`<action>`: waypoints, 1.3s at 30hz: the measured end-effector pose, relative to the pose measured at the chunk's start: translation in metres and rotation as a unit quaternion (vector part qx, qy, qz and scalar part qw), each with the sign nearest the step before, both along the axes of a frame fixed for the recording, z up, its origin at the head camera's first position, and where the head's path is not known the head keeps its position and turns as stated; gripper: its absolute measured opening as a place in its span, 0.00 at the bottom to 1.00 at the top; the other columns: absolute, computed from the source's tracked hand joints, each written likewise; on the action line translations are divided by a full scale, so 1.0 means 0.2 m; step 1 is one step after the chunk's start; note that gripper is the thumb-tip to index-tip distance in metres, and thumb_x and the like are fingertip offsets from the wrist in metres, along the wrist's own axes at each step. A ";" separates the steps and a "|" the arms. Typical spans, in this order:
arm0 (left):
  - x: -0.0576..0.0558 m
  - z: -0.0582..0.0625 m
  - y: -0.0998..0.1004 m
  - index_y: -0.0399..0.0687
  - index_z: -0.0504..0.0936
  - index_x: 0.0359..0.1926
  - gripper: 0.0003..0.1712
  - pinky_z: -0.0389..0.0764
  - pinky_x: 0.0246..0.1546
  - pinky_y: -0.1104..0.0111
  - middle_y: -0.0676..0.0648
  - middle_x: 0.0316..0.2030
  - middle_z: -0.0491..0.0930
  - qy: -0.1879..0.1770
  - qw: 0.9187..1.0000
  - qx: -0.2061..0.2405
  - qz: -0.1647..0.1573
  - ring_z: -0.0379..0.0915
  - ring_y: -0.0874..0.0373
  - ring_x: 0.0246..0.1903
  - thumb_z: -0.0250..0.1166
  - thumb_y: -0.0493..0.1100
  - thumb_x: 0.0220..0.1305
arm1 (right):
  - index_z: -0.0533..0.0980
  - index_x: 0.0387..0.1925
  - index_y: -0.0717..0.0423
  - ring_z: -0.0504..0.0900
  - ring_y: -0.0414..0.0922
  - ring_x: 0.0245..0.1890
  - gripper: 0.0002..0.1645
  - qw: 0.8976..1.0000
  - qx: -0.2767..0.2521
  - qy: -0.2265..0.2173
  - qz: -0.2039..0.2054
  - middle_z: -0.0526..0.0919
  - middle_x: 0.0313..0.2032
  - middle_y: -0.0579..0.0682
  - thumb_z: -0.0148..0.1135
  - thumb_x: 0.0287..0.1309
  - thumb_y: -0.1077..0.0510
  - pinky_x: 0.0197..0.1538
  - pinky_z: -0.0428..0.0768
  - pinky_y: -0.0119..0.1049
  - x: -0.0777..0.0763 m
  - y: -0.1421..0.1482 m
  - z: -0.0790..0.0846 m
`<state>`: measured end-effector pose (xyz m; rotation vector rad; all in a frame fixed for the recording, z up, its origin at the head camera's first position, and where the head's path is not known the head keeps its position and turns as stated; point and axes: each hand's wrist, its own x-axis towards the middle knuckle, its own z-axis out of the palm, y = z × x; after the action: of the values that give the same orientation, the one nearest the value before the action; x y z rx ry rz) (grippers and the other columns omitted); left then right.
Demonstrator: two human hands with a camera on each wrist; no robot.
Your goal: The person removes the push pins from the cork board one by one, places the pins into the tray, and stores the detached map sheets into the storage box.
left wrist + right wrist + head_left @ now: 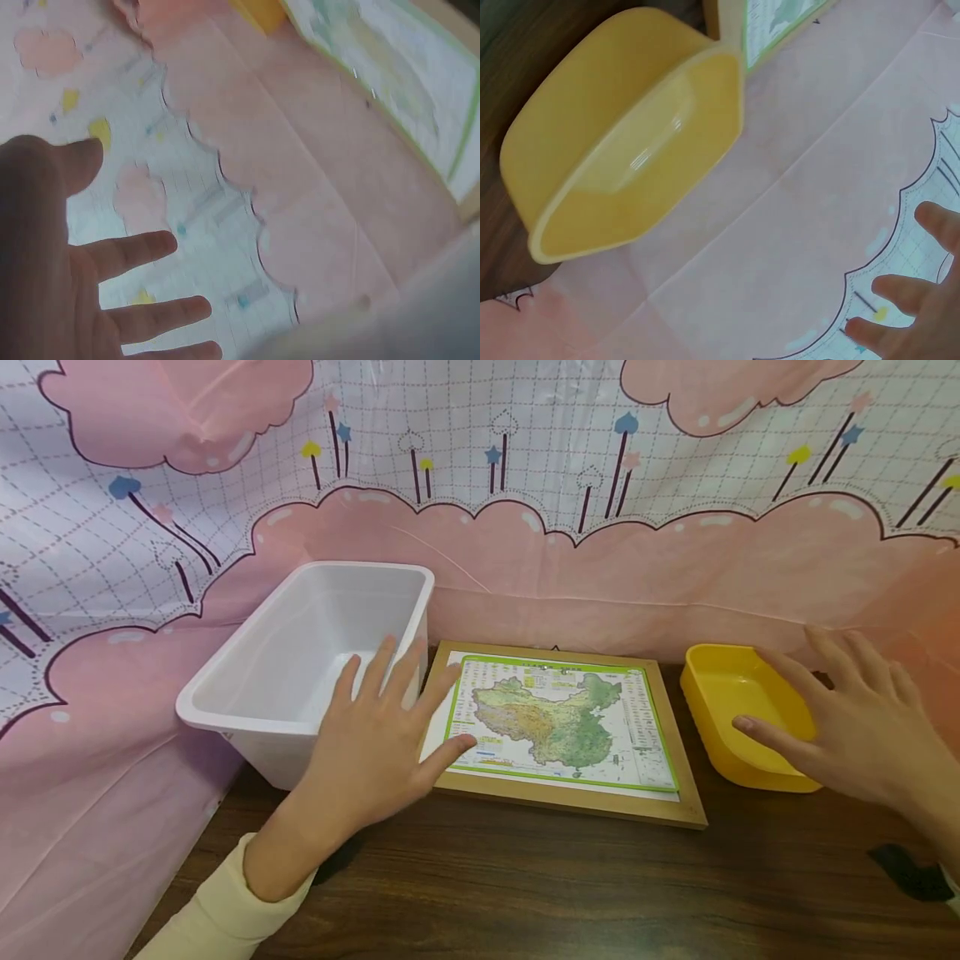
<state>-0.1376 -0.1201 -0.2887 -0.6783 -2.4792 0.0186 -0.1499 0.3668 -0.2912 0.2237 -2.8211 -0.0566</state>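
My left hand (371, 752) is held up with its fingers spread, in front of the white basin (262, 727) and the left edge of the map board. It holds nothing; in the left wrist view its fingers (135, 251) are straight and apart. Spread in the same way, my right hand (862, 727) hovers over the right side of the yellow tub (712, 735) and grips nothing. Between the hands lies a map of China (555, 718) with a green border, on a wood-framed white board (585, 802). Both containers look bare inside where I can see in.
Everything stands on a dark wooden table (525, 885). Behind and to the left hangs a pink and white patterned cloth (510, 552). A dark strap-like object (911, 872) shows near the right wrist.
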 end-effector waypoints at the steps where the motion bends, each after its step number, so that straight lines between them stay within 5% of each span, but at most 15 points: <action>1: 0.01 -0.01 0.02 0.59 0.72 0.77 0.44 0.67 0.72 0.34 0.37 0.78 0.66 0.012 1.000 -0.006 -0.010 0.62 0.33 0.77 0.60 0.75 0.69 | 0.55 0.84 0.46 0.40 0.73 0.81 0.58 1.000 -0.003 0.004 0.007 0.38 0.85 0.67 0.63 0.64 0.25 0.74 0.40 0.83 -0.01 -0.01 0.00; 5: 0.06 -0.11 0.10 0.59 0.74 0.75 0.42 0.70 0.71 0.38 0.38 0.76 0.69 -0.003 0.999 -0.022 -0.047 0.65 0.35 0.76 0.59 0.75 0.71 | 0.61 0.81 0.45 0.48 0.72 0.79 0.55 0.999 -0.010 0.017 0.033 0.45 0.84 0.66 0.67 0.61 0.28 0.70 0.50 0.83 -0.04 -0.07 0.01; 8: 0.06 -0.22 0.14 0.62 0.72 0.77 0.40 0.71 0.72 0.39 0.40 0.78 0.68 -0.087 0.993 -0.028 -0.069 0.64 0.36 0.77 0.56 0.75 0.73 | 0.63 0.80 0.44 0.50 0.71 0.78 0.53 0.999 -0.010 0.020 0.049 0.48 0.83 0.66 0.68 0.61 0.29 0.67 0.53 0.82 -0.07 -0.11 0.01; 12: 0.02 -0.37 0.17 0.65 0.67 0.80 0.40 0.72 0.71 0.38 0.41 0.80 0.63 -0.210 0.974 -0.031 -0.081 0.63 0.36 0.78 0.57 0.72 0.75 | 0.64 0.80 0.44 0.49 0.70 0.79 0.52 0.998 -0.013 0.012 0.058 0.47 0.84 0.65 0.68 0.62 0.28 0.68 0.53 0.82 -0.10 -0.18 0.01; 17: -0.02 -0.50 0.17 0.66 0.63 0.82 0.41 0.71 0.69 0.35 0.39 0.81 0.62 -0.268 0.961 -0.022 -0.069 0.64 0.33 0.77 0.60 0.69 0.74 | 0.62 0.81 0.43 0.48 0.71 0.81 0.54 0.997 -0.013 -0.009 0.071 0.46 0.84 0.65 0.67 0.61 0.28 0.74 0.49 0.80 -0.17 -0.30 0.02; 27: -0.03 -0.57 0.16 0.63 0.68 0.80 0.37 0.75 0.66 0.37 0.38 0.81 0.62 -0.301 0.951 -0.021 -0.064 0.64 0.33 0.76 0.60 0.66 0.76 | 0.56 0.84 0.37 0.46 0.70 0.83 0.55 0.993 -0.038 -0.040 0.107 0.44 0.86 0.63 0.62 0.64 0.24 0.78 0.45 0.76 -0.28 -0.55 0.08; 39: -0.03 -0.58 0.15 0.64 0.63 0.82 0.42 0.72 0.71 0.40 0.38 0.81 0.62 -0.307 0.947 -0.059 -0.067 0.62 0.34 0.78 0.64 0.67 0.73 | 0.53 0.85 0.35 0.50 0.70 0.83 0.54 0.988 -0.078 -0.055 0.119 0.44 0.86 0.60 0.61 0.66 0.27 0.78 0.48 0.77 -0.41 -0.75 0.06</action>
<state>-0.1429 -0.0902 -0.4053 -1.0288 -3.0333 -0.1148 -0.2318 0.2160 -0.2796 0.5400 -2.8656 0.2366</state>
